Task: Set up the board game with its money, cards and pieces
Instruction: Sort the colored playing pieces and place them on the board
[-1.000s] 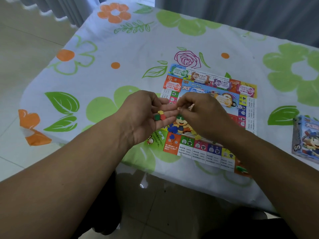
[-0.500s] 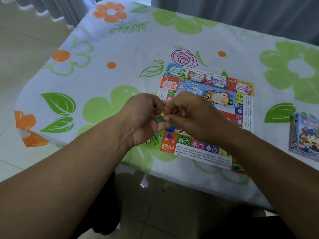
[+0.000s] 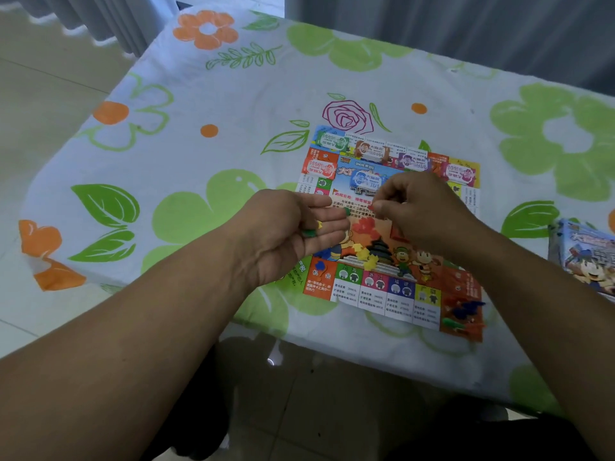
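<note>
Green and yellow pieces (image 3: 310, 232) on flat left hand (image 3: 283, 231), right hand (image 3: 424, 212) pinching red piece (image 3: 371, 206)

Home: floral tablecloth (image 3: 233, 104), curtains (image 3: 432, 28), floor tiles (image 3: 50, 94)

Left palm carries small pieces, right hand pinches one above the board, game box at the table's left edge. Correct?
No: the head view shows the game box at the right edge of the table. The rest holds: left hand carries small pieces, right hand pinches a red piece above the board.
</note>
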`<state>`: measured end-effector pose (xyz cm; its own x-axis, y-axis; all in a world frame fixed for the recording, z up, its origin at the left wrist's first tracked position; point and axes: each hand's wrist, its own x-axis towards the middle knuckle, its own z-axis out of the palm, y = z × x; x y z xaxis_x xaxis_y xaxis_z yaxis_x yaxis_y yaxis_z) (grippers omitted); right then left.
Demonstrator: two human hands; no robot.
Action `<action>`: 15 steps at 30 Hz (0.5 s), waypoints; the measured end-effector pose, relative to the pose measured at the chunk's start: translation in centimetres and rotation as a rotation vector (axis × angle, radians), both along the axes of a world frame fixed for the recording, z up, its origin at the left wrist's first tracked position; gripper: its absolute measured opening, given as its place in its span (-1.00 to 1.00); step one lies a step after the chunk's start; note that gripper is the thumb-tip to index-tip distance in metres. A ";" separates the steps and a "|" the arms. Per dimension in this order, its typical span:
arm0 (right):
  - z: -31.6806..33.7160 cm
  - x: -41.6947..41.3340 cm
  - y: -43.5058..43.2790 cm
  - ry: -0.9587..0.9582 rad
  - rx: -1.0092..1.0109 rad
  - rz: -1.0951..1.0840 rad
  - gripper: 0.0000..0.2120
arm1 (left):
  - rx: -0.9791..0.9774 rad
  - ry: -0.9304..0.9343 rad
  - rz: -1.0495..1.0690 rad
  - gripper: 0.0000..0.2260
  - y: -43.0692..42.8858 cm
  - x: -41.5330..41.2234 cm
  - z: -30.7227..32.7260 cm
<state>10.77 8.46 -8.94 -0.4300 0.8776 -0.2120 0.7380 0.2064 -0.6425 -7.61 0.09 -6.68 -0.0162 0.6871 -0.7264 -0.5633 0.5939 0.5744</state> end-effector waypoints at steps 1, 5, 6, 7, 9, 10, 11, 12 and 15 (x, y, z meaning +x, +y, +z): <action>-0.3 0.1 0.0 -0.036 -0.015 0.014 -0.90 | -0.001 -0.001 0.001 -0.59 0.0 0.0 0.0; -0.9 -0.1 -0.1 -0.131 -0.011 0.061 -0.90 | -0.005 -0.006 -0.002 -0.59 0.0 0.0 0.0; -0.9 -0.1 -0.1 -0.139 -0.004 0.066 -0.90 | -0.006 -0.005 -0.006 -0.59 0.0 0.0 0.0; -0.9 -0.1 -0.1 -0.143 0.000 0.071 -0.90 | -0.007 -0.004 -0.008 -0.59 0.0 0.0 -0.1; -0.9 -0.2 -0.1 -0.143 0.005 0.070 -0.90 | -0.005 -0.007 -0.011 -0.59 0.0 0.0 0.0; -0.9 -0.2 -0.1 -0.143 0.010 0.065 -0.89 | -0.004 -0.010 -0.013 -0.59 0.0 0.0 -0.1; -1.0 -0.2 -0.1 -0.145 0.014 0.059 -0.89 | -0.003 -0.010 -0.015 -0.59 0.0 0.0 -0.1; -1.1 -0.2 0.0 -0.144 0.021 0.050 -0.88 | 0.000 -0.009 -0.018 -0.59 0.0 0.0 -0.1; -0.5 -0.4 -0.3 -0.095 0.058 0.047 -0.89 | 0.012 -0.004 -0.050 -0.60 0.0 0.0 0.0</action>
